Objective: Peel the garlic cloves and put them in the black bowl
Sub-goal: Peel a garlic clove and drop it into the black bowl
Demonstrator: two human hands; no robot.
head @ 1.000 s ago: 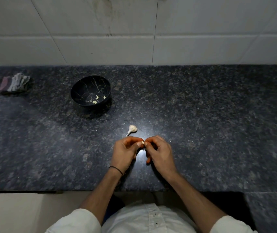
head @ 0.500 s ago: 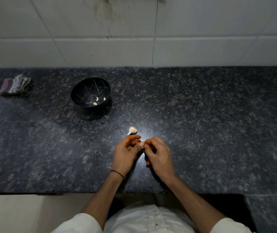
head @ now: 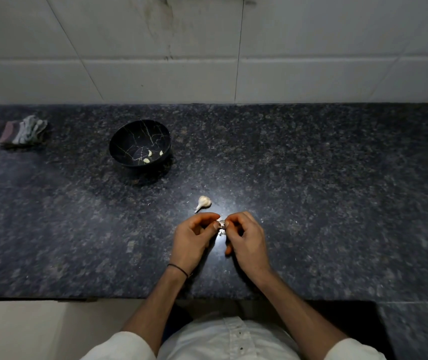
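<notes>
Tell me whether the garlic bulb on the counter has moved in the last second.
No. The garlic bulb keeps the same offset from the black bowl; only the camera shifted slightly.

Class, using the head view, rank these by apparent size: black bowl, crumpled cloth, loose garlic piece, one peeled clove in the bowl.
1. black bowl
2. crumpled cloth (not far behind; the lens edge makes this unsure)
3. loose garlic piece
4. peeled clove

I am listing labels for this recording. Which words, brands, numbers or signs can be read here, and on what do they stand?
No text can be read anywhere.
The black bowl bears only pale vein-like lines, no letters.
The cloth, wall tiles, counter and white shirt show no writing.
</notes>
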